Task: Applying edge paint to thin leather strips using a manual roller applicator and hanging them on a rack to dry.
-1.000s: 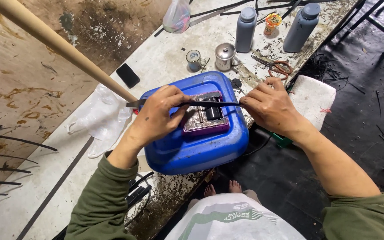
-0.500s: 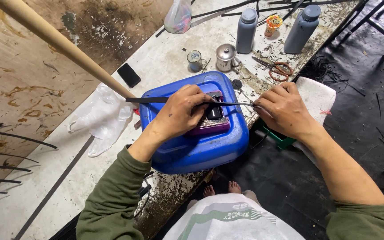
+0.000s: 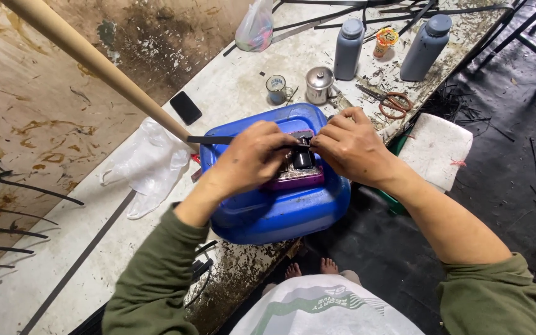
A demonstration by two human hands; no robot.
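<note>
A blue plastic canister (image 3: 268,211) lies on its side at the table's near edge. On top of it sits a purple-edged block (image 3: 293,175) with a dark small piece. My left hand (image 3: 252,155) pinches a thin dark strip (image 3: 209,140) that runs left toward a long wooden pole (image 3: 94,62). My right hand (image 3: 348,146) grips the same strip's other end, fingers touching the left hand above the block. The strip's middle is hidden by my fingers.
A black phone (image 3: 185,107), a crumpled clear plastic bag (image 3: 147,164), a small tin (image 3: 276,88), a metal pot (image 3: 319,84), two grey bottles (image 3: 348,48), scissors (image 3: 389,102) and a white cushion (image 3: 435,149) lie around. Thin dark strips lie at the left.
Both hands have drawn together over the block. The right hand slid left along the strip, so less of the strip shows between them.
</note>
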